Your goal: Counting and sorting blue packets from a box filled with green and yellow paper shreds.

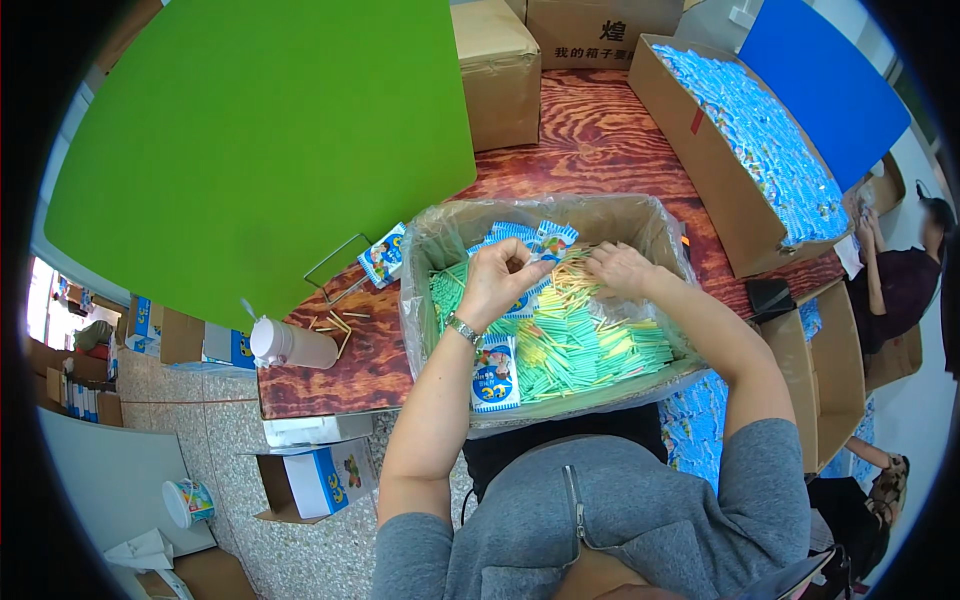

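A plastic-lined cardboard box point(560, 408) in front of me holds thin green, yellow and pinkish sticks point(570, 345), with blue-and-white packets among them. My left hand point(495, 285) is over the box's left half, thumb and forefinger pinched on a blue-and-white packet point(553, 240); the hand hides part of it. On the far right of the stick pile rests my right hand point(622, 270), its fingers apart and bent down among yellow sticks. One upright packet point(495, 375) leans at the near left inside the box.
Left of the box are a packet point(383, 257) on a wire stand point(335, 265) and a pale bottle point(295, 344). A green panel point(270, 140) rises behind. A long carton point(715, 165) of blue packets stands far right; another person point(895, 270) sits beyond it.
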The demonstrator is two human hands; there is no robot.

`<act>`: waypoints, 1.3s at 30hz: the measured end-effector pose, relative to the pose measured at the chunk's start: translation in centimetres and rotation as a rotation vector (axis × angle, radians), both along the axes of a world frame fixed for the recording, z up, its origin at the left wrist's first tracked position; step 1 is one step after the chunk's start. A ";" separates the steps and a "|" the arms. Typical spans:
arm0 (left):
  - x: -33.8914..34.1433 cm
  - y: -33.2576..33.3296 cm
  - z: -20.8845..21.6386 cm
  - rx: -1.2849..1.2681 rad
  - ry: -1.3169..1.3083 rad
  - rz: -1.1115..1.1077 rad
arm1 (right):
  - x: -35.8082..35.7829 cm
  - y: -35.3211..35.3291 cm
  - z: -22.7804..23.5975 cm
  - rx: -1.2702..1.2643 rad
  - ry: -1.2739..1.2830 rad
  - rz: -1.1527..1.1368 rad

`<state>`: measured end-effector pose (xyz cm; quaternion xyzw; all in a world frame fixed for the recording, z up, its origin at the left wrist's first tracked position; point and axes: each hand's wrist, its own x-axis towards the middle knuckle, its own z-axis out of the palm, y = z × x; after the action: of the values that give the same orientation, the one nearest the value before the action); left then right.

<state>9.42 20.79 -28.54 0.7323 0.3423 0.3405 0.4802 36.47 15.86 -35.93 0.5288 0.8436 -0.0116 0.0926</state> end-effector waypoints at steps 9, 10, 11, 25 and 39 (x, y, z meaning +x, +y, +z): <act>-0.1 -0.1 -0.1 0.021 -0.002 -0.016 | -0.3 -0.5 -1.2 0.097 0.011 0.017; -0.1 -0.1 -0.1 0.027 0.003 -0.018 | -0.4 -0.5 -1.5 0.135 -0.017 0.068; -0.1 0.0 -0.2 0.028 0.003 -0.018 | -0.4 -0.5 -1.7 0.173 -0.045 0.118; -0.2 0.0 -0.5 0.024 0.002 -0.023 | -1.7 -0.6 -2.8 0.197 -0.128 -0.160; -0.4 -0.2 0.2 0.016 0.009 0.013 | -3.0 1.1 0.6 -0.587 1.840 -1.155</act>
<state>9.02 20.58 -28.35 0.7353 0.3465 0.3433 0.4705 33.50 17.00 -35.31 0.5883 0.1842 -0.6367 -0.4633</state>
